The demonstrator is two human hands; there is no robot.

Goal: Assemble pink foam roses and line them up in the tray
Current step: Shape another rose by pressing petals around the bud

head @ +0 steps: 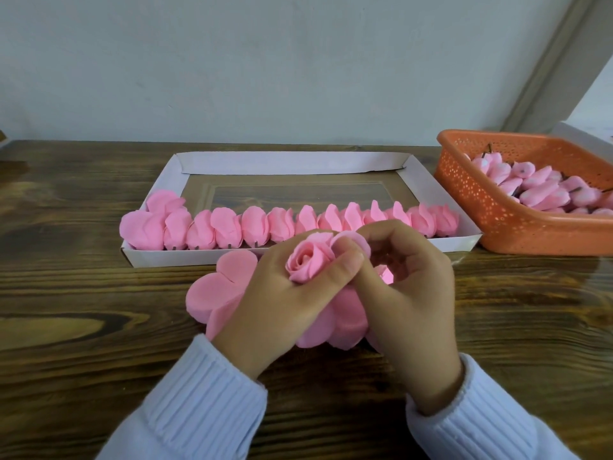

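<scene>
Sleeves [205, 403] up front, L hand [282, 297] curled round the pink rose bud [308, 260], R hand [411, 293] pinching its outer petal [353, 241], both over the foam petal stack [219, 290] just before the tray [428, 184] w/ finished roses [265, 224].

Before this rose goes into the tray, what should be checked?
1. Grip: the left hand holds the rose. Ok.
2. Wrapping: the right hand pinches an outer petal, not yet flat. Not ok.
3. Base of the rose: hidden by both hands. Cannot tell.
4. Room: in the tray the row of roses fills the near edge; bare floor behind. Ok.
5. Supplies: foam petal stack under the hands, buds in the orange basket. Ok.
</scene>
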